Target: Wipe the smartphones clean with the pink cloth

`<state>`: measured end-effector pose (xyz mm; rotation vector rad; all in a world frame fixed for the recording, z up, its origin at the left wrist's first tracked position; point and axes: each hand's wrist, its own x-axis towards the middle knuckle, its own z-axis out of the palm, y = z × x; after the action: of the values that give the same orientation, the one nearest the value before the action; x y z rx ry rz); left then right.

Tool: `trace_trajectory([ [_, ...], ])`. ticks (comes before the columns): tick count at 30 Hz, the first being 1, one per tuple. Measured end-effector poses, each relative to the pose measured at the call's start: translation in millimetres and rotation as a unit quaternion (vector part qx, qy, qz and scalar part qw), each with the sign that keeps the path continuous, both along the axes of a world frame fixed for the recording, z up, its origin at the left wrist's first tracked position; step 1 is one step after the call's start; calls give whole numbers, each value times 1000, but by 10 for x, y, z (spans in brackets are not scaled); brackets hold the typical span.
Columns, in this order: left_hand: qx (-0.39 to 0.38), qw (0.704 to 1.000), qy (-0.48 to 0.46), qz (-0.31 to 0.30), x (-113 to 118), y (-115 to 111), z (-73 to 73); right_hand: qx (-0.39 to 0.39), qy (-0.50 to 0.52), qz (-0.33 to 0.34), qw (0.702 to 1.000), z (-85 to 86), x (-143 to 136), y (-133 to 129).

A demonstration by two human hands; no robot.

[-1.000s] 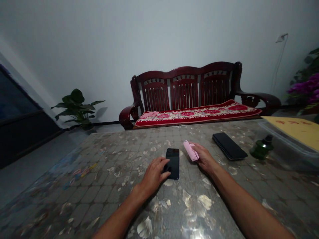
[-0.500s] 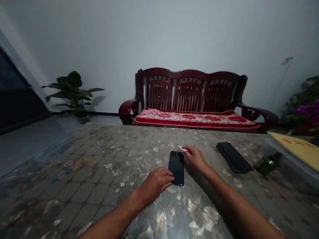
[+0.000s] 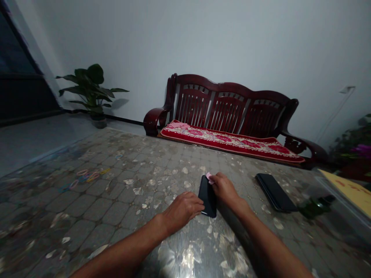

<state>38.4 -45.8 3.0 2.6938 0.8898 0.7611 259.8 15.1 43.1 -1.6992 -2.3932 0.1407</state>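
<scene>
A black smartphone (image 3: 208, 199) lies on the patterned tablecloth (image 3: 121, 227) in front of me, its dark face up. My left hand (image 3: 185, 208) grips its lower left edge, fingers close together and fingertips on the phone. Between the fingertips of my right hand (image 3: 224, 189) is a small folded pink cloth (image 3: 210, 177), pressed against the phone's upper right corner. The right fingers are closed around the cloth and hide part of it. The phone's right edge is partly covered by this hand.
To the right lie a dark flat case (image 3: 275, 192), a green bottle (image 3: 315, 206) and a clear container (image 3: 344, 204) with a yellow sheet (image 3: 348, 189) on top. Several coloured bands (image 3: 87, 176) are scattered at left. Behind the table stand a wooden bench (image 3: 228, 104) and a potted plant (image 3: 92, 92).
My right hand has brought the cloth from just beyond the phone's top edge down onto its upper right corner. My left hand stays at the phone's left edge. The camera view has tilted.
</scene>
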Motion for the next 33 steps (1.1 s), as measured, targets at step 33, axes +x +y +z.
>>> trace_trajectory([
  [33, 67, 998, 19, 9, 65, 0, -40, 10, -26, 103, 994, 24, -123, -46],
])
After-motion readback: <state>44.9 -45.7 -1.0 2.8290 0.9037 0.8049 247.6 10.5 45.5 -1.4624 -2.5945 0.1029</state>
